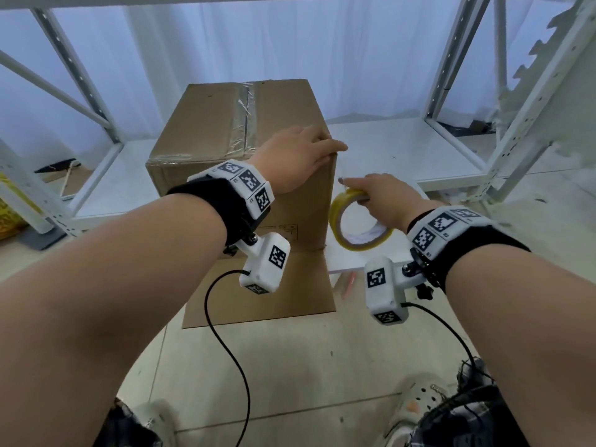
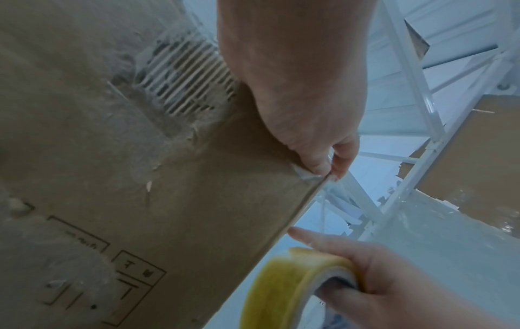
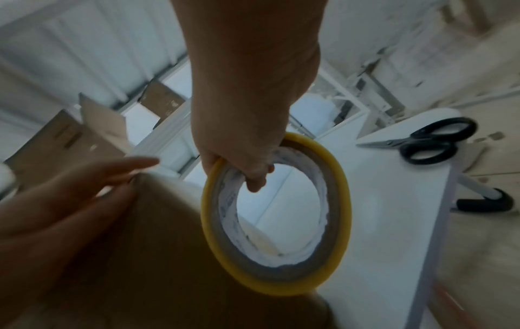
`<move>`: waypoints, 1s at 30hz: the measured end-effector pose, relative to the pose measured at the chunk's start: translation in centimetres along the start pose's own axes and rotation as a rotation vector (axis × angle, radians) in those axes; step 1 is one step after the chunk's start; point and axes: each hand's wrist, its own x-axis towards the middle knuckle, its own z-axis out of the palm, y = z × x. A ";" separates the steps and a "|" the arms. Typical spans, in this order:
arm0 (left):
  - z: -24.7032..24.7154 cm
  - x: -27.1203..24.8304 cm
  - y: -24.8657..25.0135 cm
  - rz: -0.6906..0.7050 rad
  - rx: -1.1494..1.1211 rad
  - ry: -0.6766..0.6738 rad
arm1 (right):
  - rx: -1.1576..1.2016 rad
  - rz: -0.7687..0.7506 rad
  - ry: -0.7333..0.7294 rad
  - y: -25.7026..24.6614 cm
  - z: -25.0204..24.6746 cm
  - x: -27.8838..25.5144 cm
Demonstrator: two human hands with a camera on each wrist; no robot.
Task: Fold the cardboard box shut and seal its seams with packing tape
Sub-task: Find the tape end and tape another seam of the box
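box (image 1: 206, 130) stands upright, top flaps down, centre seam already taped; left hand (image 1: 300, 156) pinches its near right corner, right hand (image 1: 383, 198) grips the roll (image 1: 337, 216) just beside it, so the edge seams look left to do.

Upright brown box (image 1: 209, 130), top seemingly taped; yellow tape roll (image 1: 359, 244) beside.

White metal shelving racks (image 1: 459, 59) are set against a pale curtain (image 1: 290, 37), and further cardboard boxes (image 3: 64, 138) are seen among them in the right wrist view. A pair of black-handled scissors (image 3: 430, 142) is laid, blades together, on a white table (image 3: 394, 222). A pinkish pen-like object (image 1: 349, 284) is left on the tiled floor (image 1: 306, 366) just under the table's edge, and something yellow (image 1: 9, 204) is glimpsed at the left margin.
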 end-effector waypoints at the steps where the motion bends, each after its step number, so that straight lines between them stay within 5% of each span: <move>1: -0.1 0.1 0.0 0.004 0.020 -0.015 | -0.034 -0.014 -0.016 -0.5 0.3 0.2; 8: -1.0 0.9 -0.2 -0.007 0.057 -0.135 | 0.117 0.012 0.053 -0.5 0.9 -0.4; 14: -0.3 0.3 -0.2 -0.001 0.001 -0.056 | -0.183 0.043 0.182 -0.1 -0.2 -1.4; 30: -0.3 0.2 0.1 -0.005 0.045 -0.045 | -0.446 -0.169 0.132 -3.5 -0.6 -0.7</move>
